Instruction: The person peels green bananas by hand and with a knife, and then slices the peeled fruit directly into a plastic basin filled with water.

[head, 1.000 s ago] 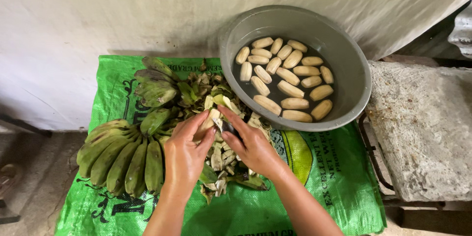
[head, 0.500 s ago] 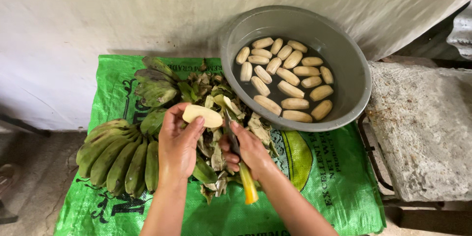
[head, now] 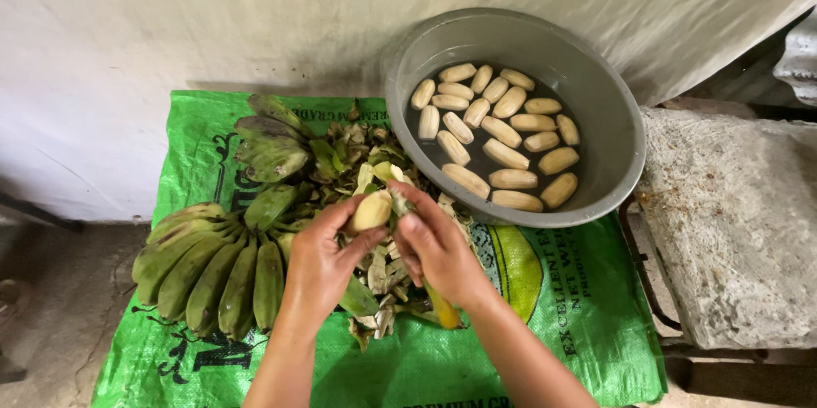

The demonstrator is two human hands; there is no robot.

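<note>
The left hand (head: 319,259) has its grip clamped around a pale peeled banana (head: 372,211), held up just left of the grey basin (head: 596,110). The right hand (head: 438,246) is closed on a yellow-handled knife (head: 442,308), whose handle sticks out below the palm; its fingertips meet the banana's end. Both hands hover over a heap of green peelings (head: 374,272) left of the basin's near rim. The basin holds water and many peeled bananas (head: 502,131). Further left of the basin lies a bunch of green bananas (head: 213,268), all on a green woven sack (head: 553,323). A rough stone slab (head: 732,221) sits right of the basin.
</note>
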